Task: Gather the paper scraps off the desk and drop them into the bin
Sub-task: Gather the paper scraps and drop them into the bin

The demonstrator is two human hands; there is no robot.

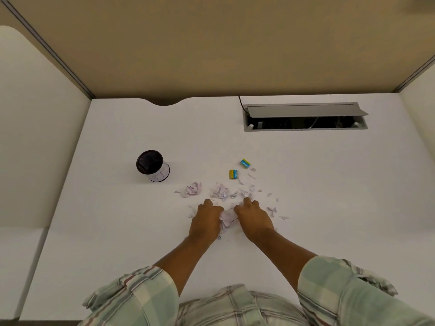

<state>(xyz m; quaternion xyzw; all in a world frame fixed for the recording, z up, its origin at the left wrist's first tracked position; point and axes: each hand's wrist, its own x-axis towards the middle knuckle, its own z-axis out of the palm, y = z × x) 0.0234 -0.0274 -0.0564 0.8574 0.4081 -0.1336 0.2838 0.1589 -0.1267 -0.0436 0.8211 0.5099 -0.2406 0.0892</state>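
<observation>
White and pale-purple paper scraps (220, 192) lie scattered over the middle of the white desk (117, 220). A crumpled piece (193, 188) sits to the left of the pile. My left hand (206, 221) and my right hand (254, 218) rest palm down side by side, pressing a bunch of scraps (227, 218) between them. The small round bin (153, 166), white with a dark inside, stands upright to the far left of the hands, apart from the scraps.
Two small erasers, one yellow (233, 174) and one blue (245, 163), lie just beyond the scraps. An open grey cable hatch (306, 117) is set into the desk at the back right. Beige partition walls surround the desk.
</observation>
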